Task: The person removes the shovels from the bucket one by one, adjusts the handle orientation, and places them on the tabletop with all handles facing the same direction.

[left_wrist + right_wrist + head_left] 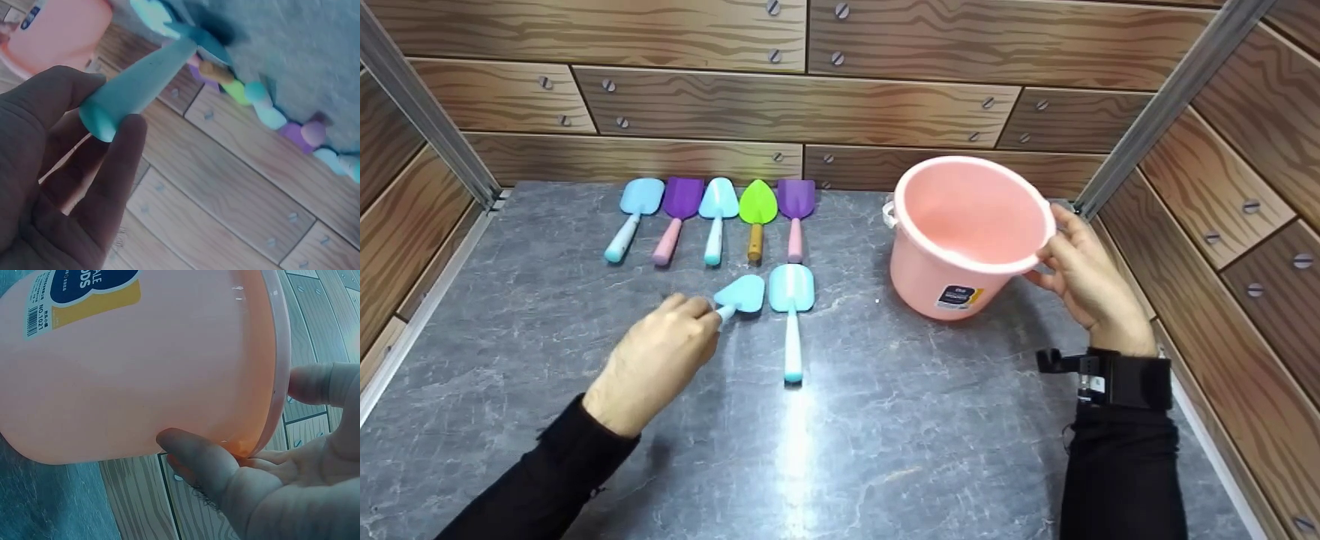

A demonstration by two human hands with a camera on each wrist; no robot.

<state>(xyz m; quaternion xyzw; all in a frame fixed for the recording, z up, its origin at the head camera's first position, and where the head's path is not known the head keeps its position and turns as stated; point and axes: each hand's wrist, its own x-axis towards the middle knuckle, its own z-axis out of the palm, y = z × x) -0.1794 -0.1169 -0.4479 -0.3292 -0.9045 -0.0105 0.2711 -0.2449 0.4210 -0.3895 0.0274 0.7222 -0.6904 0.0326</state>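
I see a grey marbled tabletop (885,450) boxed in by wood-grain panel walls (780,105). My left hand (656,360) sits left of centre, fingers curled round the handle of a small light-blue toy shovel (741,294). The left wrist view shows that handle pinched between thumb and fingers (115,169), its rounded end poking out past them. The shovel's pointed blade lies close above the table, just left of a second light-blue shovel (792,307) with a squarer blade, which lies flat with its handle pointing toward me.

Behind these, near the back wall, five more toy shovels lie side by side in a row, blades away from me: blue (634,214), purple with a pink handle (676,214), pale blue (717,214), green with an orange handle (757,214), and purple with a pink handle (796,214).

To the right stands a pink plastic bucket (960,240), tilted so that its open mouth faces me and a label shows low on its side. My right hand (1084,281) holds the bucket at its right rim: in the right wrist view the thumb (197,458) presses the outer wall and the fingers hook over the lip. A black wrist strap (1117,379) sits above my dark sleeve (1121,472).
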